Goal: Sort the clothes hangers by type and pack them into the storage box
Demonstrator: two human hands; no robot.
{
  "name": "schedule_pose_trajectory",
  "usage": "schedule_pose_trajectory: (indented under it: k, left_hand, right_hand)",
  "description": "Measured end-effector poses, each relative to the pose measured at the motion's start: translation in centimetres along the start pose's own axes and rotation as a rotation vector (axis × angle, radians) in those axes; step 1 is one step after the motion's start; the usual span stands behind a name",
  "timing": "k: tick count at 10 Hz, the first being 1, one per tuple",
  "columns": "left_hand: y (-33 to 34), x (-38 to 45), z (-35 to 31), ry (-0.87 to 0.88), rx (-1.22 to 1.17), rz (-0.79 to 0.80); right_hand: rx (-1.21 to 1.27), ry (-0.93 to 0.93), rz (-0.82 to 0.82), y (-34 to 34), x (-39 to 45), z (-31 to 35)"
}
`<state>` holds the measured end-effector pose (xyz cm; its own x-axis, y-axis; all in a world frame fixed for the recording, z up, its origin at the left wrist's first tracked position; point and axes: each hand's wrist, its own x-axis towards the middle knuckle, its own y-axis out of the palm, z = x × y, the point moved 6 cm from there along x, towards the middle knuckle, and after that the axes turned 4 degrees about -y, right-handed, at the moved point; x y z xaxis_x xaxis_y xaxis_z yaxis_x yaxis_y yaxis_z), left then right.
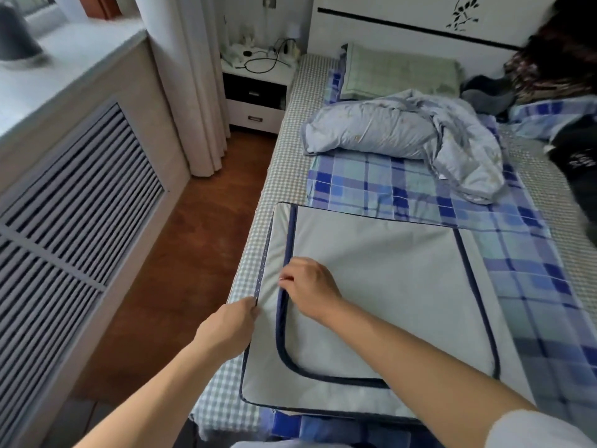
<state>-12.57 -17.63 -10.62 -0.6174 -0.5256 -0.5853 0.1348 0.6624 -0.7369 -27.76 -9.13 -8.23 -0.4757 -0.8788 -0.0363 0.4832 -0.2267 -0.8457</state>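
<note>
Storage box (387, 270) flat on bed (403, 192). Left hand (231, 328) fingers pinch its edge; right hand (310, 287) fingers clamped on zipper.

Bed (284, 163) with storage box (387, 270), quilt (403, 130), pillow (400, 71).

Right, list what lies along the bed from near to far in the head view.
Storage box, with both hands on its left side → crumpled quilt → green pillow → white headboard.
</note>
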Motion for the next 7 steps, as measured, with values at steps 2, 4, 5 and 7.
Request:
schedule_pose_trajectory:
  k: [2, 4, 5, 7]
  left_hand:
    - [0.7, -0.2, -0.7, 0.009, 0.080, -0.100]
    - [0.4, 0.1, -1.0, 0.012, 0.182, -0.144]
    - [0.2, 0.1, -1.1, 0.012, 0.200, -0.151]
    - [-2.0, -2.7, -3.0, -0.032, 0.362, -0.230]
  right_hand:
    - [0.009, -0.199, 0.182, 1.2, -15.3, 1.1]
    - [-0.111, 0.057, 0.321, -3.9, -20.7, -6.9]
    - [-0.039, 0.212, 0.330, -6.0, -22.2, -8.6]
    - [0.063, 0.245, 0.357, -8.3, -21.6, -7.7]
